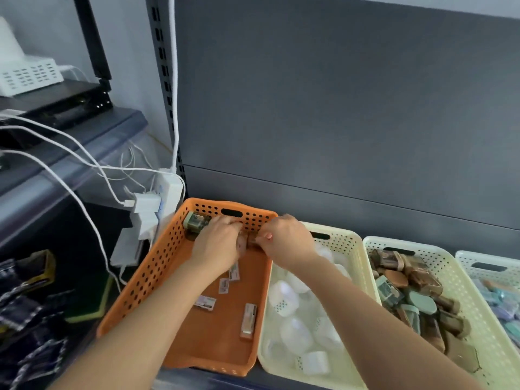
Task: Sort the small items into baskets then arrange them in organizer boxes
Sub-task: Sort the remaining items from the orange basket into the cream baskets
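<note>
Dark grey back panel [337, 108] fills the upper view; slotted upright at its left with a white cable [175, 94] running down to a power strip [168, 192].

Four perforated baskets sit in a row on the shelf [230, 382], against the back panel.

- Orange basket [146, 280]: left end of the row. Both hands are inside it, at its far wall.
- Left hand [218, 243]: fingers curled down, tips against a small brown piece [247, 241]. Motion blur; I cannot tell whether it actually grips.
- Right hand [287, 240]: reaches across from the neighbouring basket, thumb and fingers pinched narrow on the same brown piece.
- Green-and-brown case [195, 220]: far left corner of the orange basket, just beside the left hand.
- Flat labelled pieces on the orange basket's floor: two [223, 285] near the left wrist, one [205, 302] mid-floor, and a longer one [249, 320] by the right wall.
- Cream basket [337, 235]: touching the orange one on its right, holding white rounded cases [284, 296].
- Second cream basket [464, 291]: next along, heaped with brown and green cases [416, 291].
- Pale basket [489, 257]: right end, partly cut by the frame, with blue and purple items [503, 305], too blurred to name.

Off the shelf, left: white vented box [31, 76] on a dark unit, loose white charging leads [84, 209], dark packets [28, 305] at lower left.
</note>
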Demonstrator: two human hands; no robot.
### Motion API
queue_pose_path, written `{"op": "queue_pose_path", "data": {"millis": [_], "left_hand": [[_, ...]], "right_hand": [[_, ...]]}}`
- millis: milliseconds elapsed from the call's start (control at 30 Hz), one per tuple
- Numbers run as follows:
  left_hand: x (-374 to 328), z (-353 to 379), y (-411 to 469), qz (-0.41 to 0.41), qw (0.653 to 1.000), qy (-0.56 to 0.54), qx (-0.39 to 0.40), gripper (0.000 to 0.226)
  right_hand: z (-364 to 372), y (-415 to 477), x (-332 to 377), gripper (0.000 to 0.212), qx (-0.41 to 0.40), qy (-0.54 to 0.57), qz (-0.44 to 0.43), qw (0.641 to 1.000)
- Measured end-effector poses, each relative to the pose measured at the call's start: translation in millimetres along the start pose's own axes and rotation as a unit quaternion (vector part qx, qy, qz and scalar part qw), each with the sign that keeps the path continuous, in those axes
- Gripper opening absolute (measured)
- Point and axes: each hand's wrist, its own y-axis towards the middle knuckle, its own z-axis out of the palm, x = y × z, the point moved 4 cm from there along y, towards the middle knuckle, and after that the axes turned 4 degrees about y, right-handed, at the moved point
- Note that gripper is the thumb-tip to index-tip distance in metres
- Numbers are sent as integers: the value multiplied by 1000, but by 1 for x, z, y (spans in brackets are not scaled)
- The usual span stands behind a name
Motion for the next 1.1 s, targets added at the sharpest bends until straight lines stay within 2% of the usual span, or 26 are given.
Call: {"op": "queue_pose_path", "data": {"millis": [100, 200, 267, 400, 567, 733, 833, 900, 967, 1100], "left_hand": [[28, 6, -2, -14, 999, 23, 37, 58], [42, 12, -1, 16, 999, 28, 30, 65], [46, 13, 0, 27, 999, 37, 12, 57], [50, 12, 3, 3, 999, 36, 24, 16], [60, 8, 4, -59, 998, 0, 17, 10], [55, -11, 10, -119, 986, -114, -20, 20], [35, -28, 13, -131, 960, -234, -79, 29], [13, -36, 15, -113, 946, -281, -119, 33], [-15, -40, 16, -82, 940, -304, -133, 37], [-72, -29, 9, -4, 949, -300, -94, 42]], "right_hand": [[23, 16, 26, 27, 85, -40, -46, 995], [43, 27, 38, 29, 161, -70, -33, 984], [51, 33, 41, 31, 184, -95, -12, 978], [59, 38, 43, 30, 192, -111, 6, 975], [61, 39, 41, 26, 189, -42, 34, 980], [38, 37, 30, 30, 129, 94, 72, 985], [8, 31, 14, 24, 14, 108, 79, 991], [-14, 21, -1, 22, -65, 101, 78, 990], [-33, 7, -20, 24, -112, 91, 88, 986], [-52, -29, -64, 23, -119, 32, 150, 981]]}}
